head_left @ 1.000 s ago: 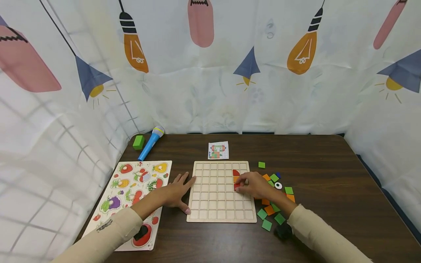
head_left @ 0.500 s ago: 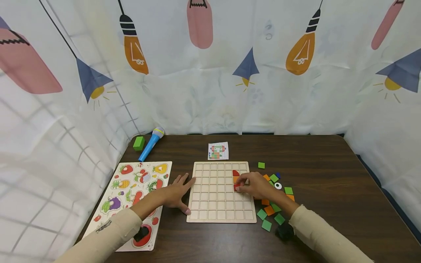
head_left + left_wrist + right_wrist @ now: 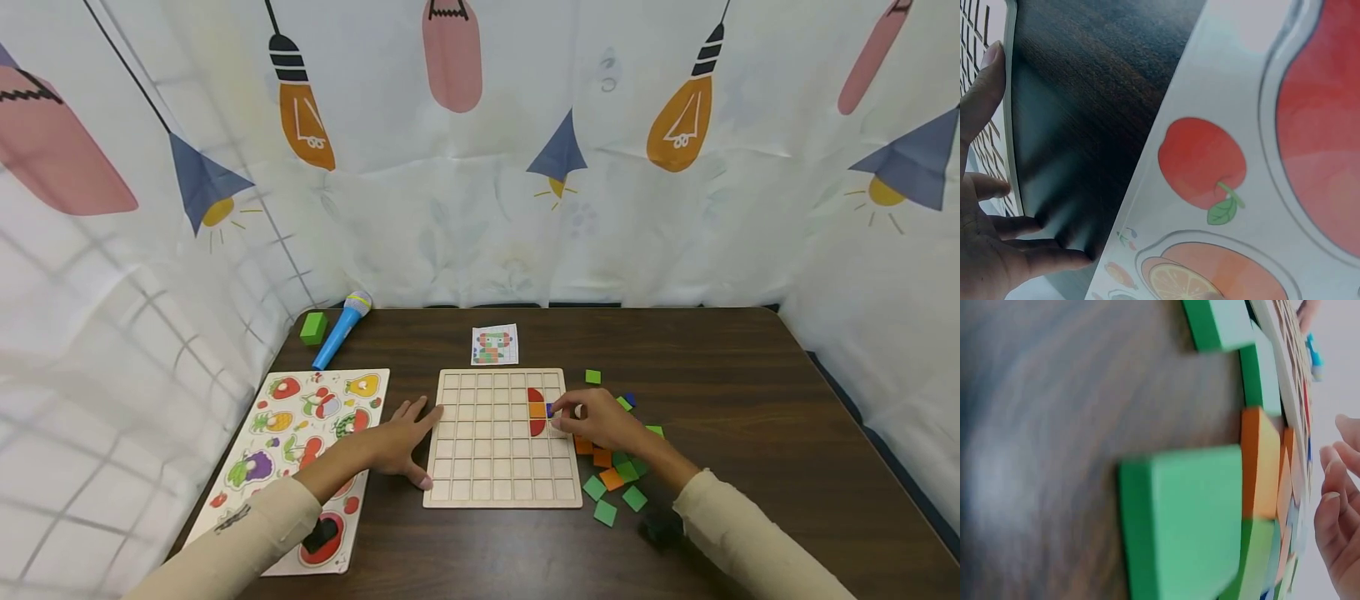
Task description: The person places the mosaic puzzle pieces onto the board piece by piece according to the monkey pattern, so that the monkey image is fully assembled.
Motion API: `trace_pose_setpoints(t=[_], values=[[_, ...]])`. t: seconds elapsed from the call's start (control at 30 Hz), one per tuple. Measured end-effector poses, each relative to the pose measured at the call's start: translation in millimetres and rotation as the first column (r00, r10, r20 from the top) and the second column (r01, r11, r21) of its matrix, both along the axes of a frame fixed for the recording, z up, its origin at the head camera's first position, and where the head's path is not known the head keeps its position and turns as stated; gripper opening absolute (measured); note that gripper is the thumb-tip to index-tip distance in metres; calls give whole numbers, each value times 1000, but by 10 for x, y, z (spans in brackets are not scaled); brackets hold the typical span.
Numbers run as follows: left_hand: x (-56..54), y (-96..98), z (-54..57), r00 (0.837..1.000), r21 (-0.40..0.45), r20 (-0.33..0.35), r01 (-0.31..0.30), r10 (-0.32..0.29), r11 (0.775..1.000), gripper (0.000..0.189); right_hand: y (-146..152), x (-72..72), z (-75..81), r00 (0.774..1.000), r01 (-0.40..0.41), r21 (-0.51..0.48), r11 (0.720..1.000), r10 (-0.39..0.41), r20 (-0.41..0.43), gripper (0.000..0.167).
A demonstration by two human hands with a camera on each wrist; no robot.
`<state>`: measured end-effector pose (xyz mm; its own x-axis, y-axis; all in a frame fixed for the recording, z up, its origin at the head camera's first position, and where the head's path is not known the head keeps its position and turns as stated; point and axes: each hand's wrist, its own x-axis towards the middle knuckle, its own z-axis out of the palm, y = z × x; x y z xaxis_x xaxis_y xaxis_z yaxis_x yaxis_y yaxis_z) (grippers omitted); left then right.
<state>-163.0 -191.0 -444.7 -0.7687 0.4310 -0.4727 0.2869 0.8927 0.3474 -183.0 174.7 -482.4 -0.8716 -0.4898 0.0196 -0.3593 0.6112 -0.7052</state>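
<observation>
My left hand [image 3: 397,437] is spread at the left edge of a pale wooden grid board [image 3: 480,450], its fingertips and thumb right at the rim. Over the board's right side is my right hand [image 3: 600,417], fingers loosely bent, with nothing visible between them in the right wrist view. Two red rounded tiles [image 3: 536,427] sit in the grid above and below an orange tile [image 3: 537,410]. A blue tile [image 3: 550,411] shows just beside the right fingertips, partly covered by them.
Loose green tiles [image 3: 604,512] and orange tiles [image 3: 602,457] lie right of the board. A printed pattern card [image 3: 495,345] is behind it. On the left are a fruit puzzle board [image 3: 300,400], a blue toy microphone [image 3: 341,331] and a green block [image 3: 313,328].
My right hand has left the lower red tile and shifted right, uncovering that tile, the orange one and part of the blue one. My left hand stays in place.
</observation>
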Motion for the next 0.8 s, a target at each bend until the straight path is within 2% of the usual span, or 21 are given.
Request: trace_pose_setpoints(t=[0.23, 0.37, 0.5, 0.67, 0.8], values=[[4, 1, 6, 1000, -4, 1, -3, 3, 1000, 115, 228, -77, 24, 998, 68, 13, 998, -68, -2, 19], [4, 4, 3, 1000, -8, -2, -2, 2, 1000, 116, 380, -117, 54, 994, 106, -10, 994, -106, -4, 16], [1, 4, -11, 1000, -13, -8, -2, 2, 1000, 116, 540, -155, 70, 992, 121, -25, 992, -122, -22, 16], [7, 4, -4, 1000, -6, -9, -1, 1, 1000, 115, 734, -188, 36, 989, 140, 10, 990, -140, -43, 19], [15, -2, 7, 1000, -1, -9, 0, 0, 1000, 114, 871, -189, 23, 988, 152, 29, 988, -152, 2, 22]])
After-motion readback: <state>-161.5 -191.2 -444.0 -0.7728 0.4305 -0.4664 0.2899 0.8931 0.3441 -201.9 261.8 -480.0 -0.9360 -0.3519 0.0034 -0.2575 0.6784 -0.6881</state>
